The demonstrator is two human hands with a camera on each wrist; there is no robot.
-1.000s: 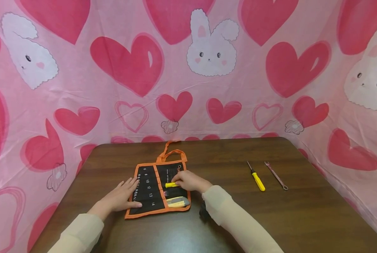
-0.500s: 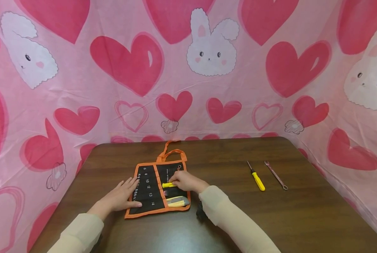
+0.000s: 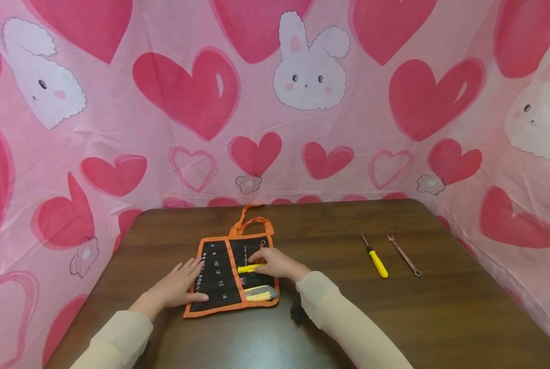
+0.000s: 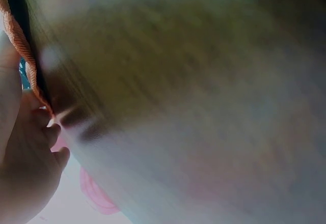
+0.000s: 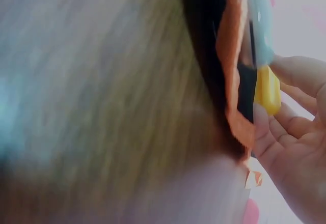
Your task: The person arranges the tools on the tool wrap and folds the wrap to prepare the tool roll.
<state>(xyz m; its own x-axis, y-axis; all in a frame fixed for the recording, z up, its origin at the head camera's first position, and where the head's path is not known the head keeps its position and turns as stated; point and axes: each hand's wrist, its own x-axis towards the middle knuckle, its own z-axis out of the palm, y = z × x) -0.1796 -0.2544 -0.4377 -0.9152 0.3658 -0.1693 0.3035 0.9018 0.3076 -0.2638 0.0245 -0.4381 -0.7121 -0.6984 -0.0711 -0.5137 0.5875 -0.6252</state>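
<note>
A black tool pouch [image 3: 209, 304] with orange edging lies flat on the table, printed with size numbers. My left hand [image 3: 175, 285] rests on its left side, fingers spread and thumb on the fabric. My right hand [image 3: 277, 263] pinches a yellow screwdriver [image 3: 246, 269] by its handle, over the pouch's right half. The handle's left end meets the orange pocket edge; no shaft shows. A utility knife [image 3: 260, 293], yellow and grey, sits in a pocket nearer the front. In the right wrist view, thumb and fingers close round the yellow handle [image 5: 268, 90], beside the knife's grey end [image 5: 261, 28].
Another screwdriver [image 3: 377, 264] with a yellow handle lies on the table [image 3: 330, 225] to the right. Beside it is a metal combination wrench [image 3: 403, 255]. Orange straps [image 3: 256, 220] trail from the pouch's far edge. A pink heart-print cloth [image 3: 256, 102] hangs round the table.
My right hand has shifted the yellow screwdriver slightly left, up to the pocket edge. My left hand stays on the pouch. The screwdriver and wrench on the right have not moved.
</note>
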